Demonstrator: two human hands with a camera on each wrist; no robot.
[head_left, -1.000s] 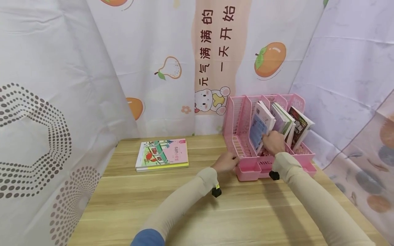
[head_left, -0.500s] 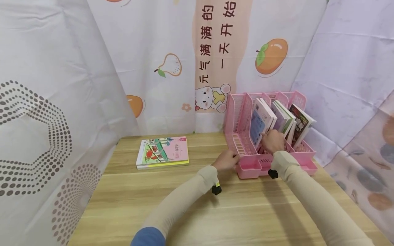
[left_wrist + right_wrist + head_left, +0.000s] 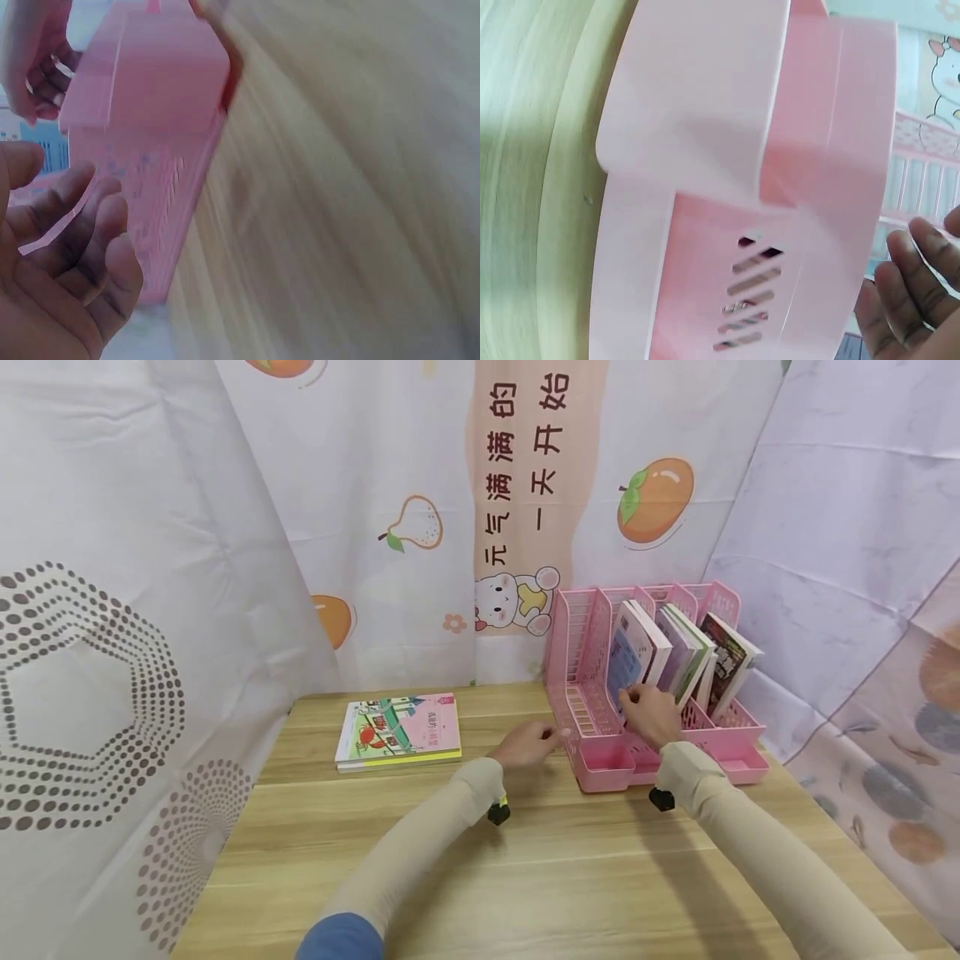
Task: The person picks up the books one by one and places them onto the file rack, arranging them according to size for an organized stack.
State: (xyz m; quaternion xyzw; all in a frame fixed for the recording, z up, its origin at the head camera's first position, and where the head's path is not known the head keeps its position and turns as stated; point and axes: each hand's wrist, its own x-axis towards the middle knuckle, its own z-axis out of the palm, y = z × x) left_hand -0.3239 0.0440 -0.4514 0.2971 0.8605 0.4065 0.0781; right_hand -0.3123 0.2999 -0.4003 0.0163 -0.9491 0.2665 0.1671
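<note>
A pink desktop book rack (image 3: 606, 748) with several compartments stands at the right of the table. Books with a blue and white cover (image 3: 627, 662) lean in its second compartment from the left. My right hand (image 3: 651, 717) hovers in front of these books above the rack's front edge, fingers loosely bent. In the right wrist view that hand (image 3: 909, 300) holds nothing. Just left of the rack's front corner is my left hand (image 3: 525, 746), blurred. The left wrist view shows its fingers (image 3: 124, 274) relaxed, with nothing in them, beside the rack's side wall (image 3: 142, 195).
Purple and green-edged books (image 3: 686, 652) and a dark-covered book (image 3: 726, 660) fill compartments further right. A small stack of picture books, pink and green on top (image 3: 401, 727), lies flat at the table's back left. Curtains (image 3: 360, 443) with fruit prints hang behind the wooden table (image 3: 525, 877).
My left hand has left the rack's front corner and moved slightly left. The right hand has come off the bottom of the blue and white books and shifted a little left.
</note>
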